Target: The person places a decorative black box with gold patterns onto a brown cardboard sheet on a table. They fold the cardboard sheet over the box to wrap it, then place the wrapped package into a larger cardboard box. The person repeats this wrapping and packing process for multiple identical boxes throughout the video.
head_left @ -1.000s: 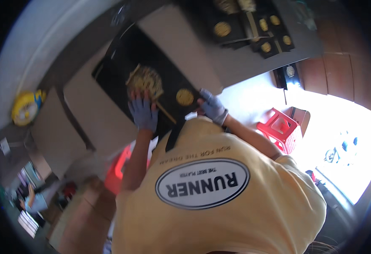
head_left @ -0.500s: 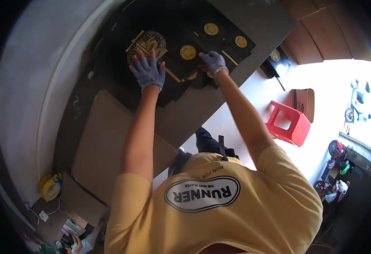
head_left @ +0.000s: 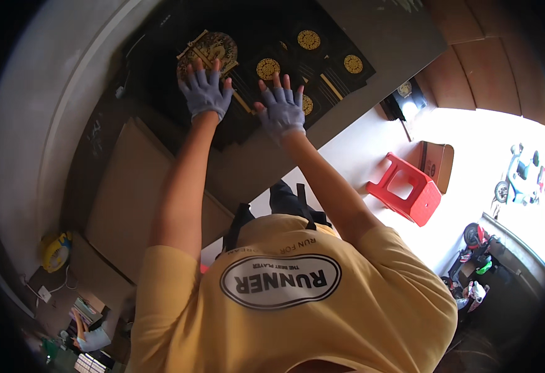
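Note:
Black printed sheets [head_left: 338, 46] with gold round patterns and gold strips lie overlapping on a dark table. My left hand [head_left: 205, 96], in a grey-blue glove with bare fingertips, lies spread at the lower edge of a large ornate round design [head_left: 216, 46]. My right hand [head_left: 281, 110], gloved the same way, rests with fingers stretched out over the sheets, just below a gold medallion [head_left: 268, 69]. It partly covers another gold medallion [head_left: 308, 104]. Neither hand grips anything.
Brown cardboard [head_left: 129, 193] lies left of my arms. A red plastic stool [head_left: 409, 189] and an open carton [head_left: 437, 165] stand on the floor at right. A yellow fan [head_left: 55, 252] is at far left. Another person's arm [head_left: 81, 323] shows at lower left.
My right hand has moved left and down from the sheets' right side, its fingers now spread flat. My left hand stays beside the ornate design. The whole view has shifted slightly.

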The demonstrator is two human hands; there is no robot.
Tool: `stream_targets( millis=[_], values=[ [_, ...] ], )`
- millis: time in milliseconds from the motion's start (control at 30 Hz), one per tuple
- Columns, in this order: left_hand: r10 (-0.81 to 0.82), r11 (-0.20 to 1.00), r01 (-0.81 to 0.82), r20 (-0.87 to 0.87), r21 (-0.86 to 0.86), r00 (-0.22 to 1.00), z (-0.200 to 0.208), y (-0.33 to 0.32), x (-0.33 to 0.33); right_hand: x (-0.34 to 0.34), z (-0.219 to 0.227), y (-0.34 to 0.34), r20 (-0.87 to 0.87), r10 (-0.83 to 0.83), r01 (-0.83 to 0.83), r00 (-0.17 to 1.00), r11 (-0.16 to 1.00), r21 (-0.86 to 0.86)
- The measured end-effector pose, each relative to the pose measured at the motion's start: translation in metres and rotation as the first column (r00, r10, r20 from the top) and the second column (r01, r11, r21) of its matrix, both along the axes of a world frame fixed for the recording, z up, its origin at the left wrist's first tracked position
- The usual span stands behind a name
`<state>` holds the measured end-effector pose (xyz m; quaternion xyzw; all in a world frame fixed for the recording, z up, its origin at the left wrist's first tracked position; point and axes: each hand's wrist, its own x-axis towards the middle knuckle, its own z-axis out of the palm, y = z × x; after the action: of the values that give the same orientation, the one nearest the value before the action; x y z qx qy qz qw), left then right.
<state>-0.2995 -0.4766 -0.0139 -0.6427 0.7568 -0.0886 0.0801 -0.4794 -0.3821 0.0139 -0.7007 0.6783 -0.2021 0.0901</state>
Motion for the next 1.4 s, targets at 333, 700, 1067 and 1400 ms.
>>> stream_targets(
  millis=[333, 700, 1067, 1400],
  values=[
    [-0.287, 0.946, 0.183, -0.428, -0.267, 0.857, 0.045, 0.077, 0.085, 0.021, -0.018, -0.005, -0.213, -0.025, 0.045, 0.977, 0.995, 0.090],
    [-0.002, 0.996, -0.042, -0.526, -0.072, 0.850, 0.030, 0.409, 0.238, 0.145, 0.040, 0.064, 0.036, 0.408, -0.402, 0.912, 0.875, 0.271],
    [0.040, 0.997, -0.070, -0.630, -0.024, 0.775, 0.005, 0.478, 0.341, 0.241, -0.027, 0.098, -0.108, -0.014, 0.040, 0.994, 0.970, 0.240],
    [0.453, 0.593, -0.801, -0.790, -0.079, 0.413, 0.016, 0.496, 0.478, 0.201, -0.008, 0.042, 0.125, -0.018, -0.048, 0.992, 0.862, 0.505]
  ],
)
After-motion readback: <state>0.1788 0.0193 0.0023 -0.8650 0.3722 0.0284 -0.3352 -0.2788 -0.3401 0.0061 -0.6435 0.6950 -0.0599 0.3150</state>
